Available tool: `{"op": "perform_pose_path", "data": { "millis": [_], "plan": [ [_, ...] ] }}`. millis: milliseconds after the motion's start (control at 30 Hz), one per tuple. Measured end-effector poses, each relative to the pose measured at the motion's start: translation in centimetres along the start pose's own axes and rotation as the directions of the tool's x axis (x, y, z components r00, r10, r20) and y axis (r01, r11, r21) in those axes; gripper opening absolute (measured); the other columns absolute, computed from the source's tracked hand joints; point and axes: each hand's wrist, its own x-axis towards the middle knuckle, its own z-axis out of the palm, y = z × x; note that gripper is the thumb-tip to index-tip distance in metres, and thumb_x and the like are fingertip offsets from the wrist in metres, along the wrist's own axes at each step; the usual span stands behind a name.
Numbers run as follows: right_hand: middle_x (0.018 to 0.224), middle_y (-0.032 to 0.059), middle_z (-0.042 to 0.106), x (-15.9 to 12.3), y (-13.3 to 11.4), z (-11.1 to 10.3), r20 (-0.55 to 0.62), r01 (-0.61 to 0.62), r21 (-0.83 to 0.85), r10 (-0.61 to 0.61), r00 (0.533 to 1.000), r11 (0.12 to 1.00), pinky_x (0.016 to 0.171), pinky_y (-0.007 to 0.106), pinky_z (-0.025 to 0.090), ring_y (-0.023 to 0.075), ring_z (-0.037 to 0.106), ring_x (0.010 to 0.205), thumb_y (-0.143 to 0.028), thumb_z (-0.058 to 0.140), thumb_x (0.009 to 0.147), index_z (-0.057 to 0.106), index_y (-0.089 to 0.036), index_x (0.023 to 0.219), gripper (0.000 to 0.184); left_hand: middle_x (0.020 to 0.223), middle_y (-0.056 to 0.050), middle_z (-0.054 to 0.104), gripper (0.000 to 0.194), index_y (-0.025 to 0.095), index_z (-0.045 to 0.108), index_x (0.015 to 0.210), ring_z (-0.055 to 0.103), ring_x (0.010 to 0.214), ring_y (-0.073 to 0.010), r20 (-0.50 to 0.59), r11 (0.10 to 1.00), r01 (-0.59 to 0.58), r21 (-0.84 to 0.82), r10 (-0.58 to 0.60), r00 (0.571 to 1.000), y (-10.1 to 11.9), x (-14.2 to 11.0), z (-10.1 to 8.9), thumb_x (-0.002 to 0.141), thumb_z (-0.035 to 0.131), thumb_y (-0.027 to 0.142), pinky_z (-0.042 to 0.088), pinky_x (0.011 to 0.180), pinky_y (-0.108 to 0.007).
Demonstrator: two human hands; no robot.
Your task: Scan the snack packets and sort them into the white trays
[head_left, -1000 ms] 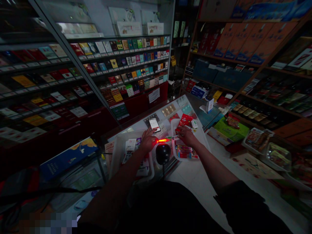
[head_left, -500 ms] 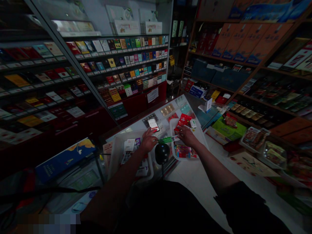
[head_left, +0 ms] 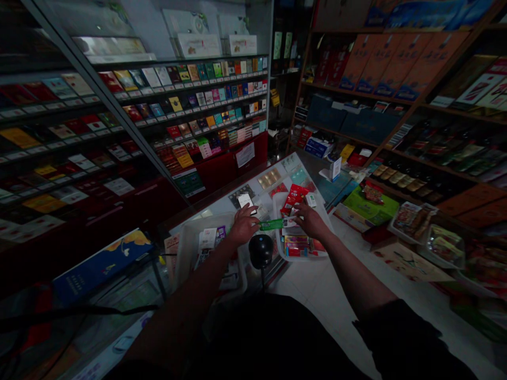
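Between my two hands a slim green-and-white packet (head_left: 271, 225) is stretched level above the counter. My left hand (head_left: 243, 227) is closed on its green end, and my right hand (head_left: 309, 220) pinches the white end. Just below the packet stands a black, round-headed scanner-like device (head_left: 260, 250) on a thin stem. Under my right hand is a white plastic basket (head_left: 279, 248) with a red packet (head_left: 294, 198) and several colourful packs. Beside my left forearm sits another white bin (head_left: 184, 237) holding packs. A phone with a lit screen (head_left: 246, 200) lies beyond my left hand.
A glass-topped counter (head_left: 253, 186) runs away from me. Shelves of small boxes (head_left: 194, 99) fill the left wall. On the right are a wooden rack with orange cartons (head_left: 396, 68), a green box (head_left: 366, 206) and clear tubs of packaged food (head_left: 414, 227). A blue box (head_left: 103, 264) lies at left.
The view has shifted slightly. My left hand covers more of the phone's near edge, and the green packet is still held between both hands.
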Motion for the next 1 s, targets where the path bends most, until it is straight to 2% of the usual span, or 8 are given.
{"op": "perform_pose_path", "data": {
  "millis": [167, 267, 500, 567, 667, 767, 1000],
  "plan": [
    [0.139, 0.0143, 0.067, -1.0, 2.1, -0.8, -0.016, -0.074, 0.0, 0.074, 0.997, 0.997, 0.115, 0.05, 0.045, 0.0297, 0.06, 0.133, -0.023, 0.065, 0.093, 0.077, -0.019, 0.105, 0.017, 0.153, -0.006, 0.053, 0.019, 0.023, 0.081, 0.093, 0.034, 0.152, -0.0308, 0.017, 0.998, -0.059, -0.014, 0.059, 0.998, 2.0, 1.8, 0.2, 0.088, 0.063, 0.023, 0.027, 0.126, -0.055],
    [0.138, 0.0137, 0.067, -1.7, 3.0, -1.2, -0.024, -0.121, 0.007, 0.121, 0.992, 0.993, 0.115, 0.047, 0.045, 0.0288, 0.06, 0.133, -0.024, 0.063, 0.094, 0.076, -0.018, 0.108, 0.019, 0.154, -0.007, 0.052, 0.018, 0.022, 0.081, 0.09, 0.035, 0.152, -0.032, 0.047, 0.998, -0.069, 0.007, 0.069, 0.997, 3.4, 2.9, 0.6, 0.088, 0.063, 0.023, 0.027, 0.126, -0.055],
    [0.134, 0.0154, 0.069, -3.4, 4.6, -2.0, 0.064, -0.26, 0.006, 0.259, 0.964, 0.966, 0.108, 0.041, 0.049, 0.0281, 0.065, 0.124, -0.025, 0.065, 0.093, 0.073, -0.016, 0.108, 0.019, 0.148, -0.01, 0.057, 0.017, 0.02, 0.08, 0.093, 0.039, 0.149, -0.0342, 0.146, 0.993, -0.033, 0.113, 0.016, 0.989, 6.2, 5.0, 2.1, 0.087, 0.065, 0.026, 0.031, 0.124, -0.054],
    [0.131, 0.0143, 0.07, -4.0, 5.2, -2.1, 0.093, -0.276, -0.007, 0.276, 0.957, 0.961, 0.106, 0.04, 0.05, 0.0273, 0.067, 0.12, -0.026, 0.069, 0.091, 0.073, -0.017, 0.103, 0.015, 0.147, -0.011, 0.058, 0.018, 0.02, 0.08, 0.094, 0.037, 0.15, -0.0356, 0.177, 0.985, -0.043, 0.169, 0.013, 0.984, 7.0, 5.4, 2.6, 0.087, 0.064, 0.026, 0.029, 0.124, -0.057],
    [0.132, 0.0141, 0.069, -4.7, 6.0, -2.1, 0.113, -0.246, -0.034, 0.248, 0.962, 0.969, 0.107, 0.039, 0.048, 0.0266, 0.065, 0.123, -0.024, 0.072, 0.089, 0.074, -0.017, 0.092, 0.008, 0.148, -0.011, 0.056, 0.02, 0.02, 0.08, 0.095, 0.034, 0.152, -0.0379, 0.223, 0.969, -0.073, 0.237, 0.019, 0.975, 8.0, 6.0, 3.3, 0.086, 0.062, 0.024, 0.025, 0.124, -0.062],
    [0.133, 0.0162, 0.069, -5.2, 6.7, -2.4, 0.121, -0.18, -0.081, 0.189, 0.974, 0.98, 0.108, 0.042, 0.048, 0.0277, 0.064, 0.124, -0.022, 0.071, 0.089, 0.076, -0.017, 0.09, 0.007, 0.151, -0.012, 0.054, 0.019, 0.02, 0.079, 0.091, 0.031, 0.153, -0.0389, 0.236, 0.962, -0.107, 0.252, 0.046, 0.971, 8.6, 6.5, 4.1, 0.085, 0.061, 0.023, 0.021, 0.124, -0.065],
    [0.127, 0.016, 0.072, -5.4, 7.4, -3.2, 0.167, -0.031, -0.21, 0.067, 0.984, 0.977, 0.12, 0.049, 0.037, 0.0287, 0.064, 0.123, -0.023, 0.072, 0.089, 0.079, -0.018, 0.085, 0.009, 0.147, -0.012, 0.058, 0.017, 0.021, 0.077, 0.086, 0.032, 0.153, -0.0383, 0.205, 0.982, -0.056, 0.182, 0.018, 0.979, 8.9, 7.2, 6.7, 0.08, 0.061, 0.017, 0.015, 0.125, -0.065]
  ]
}}
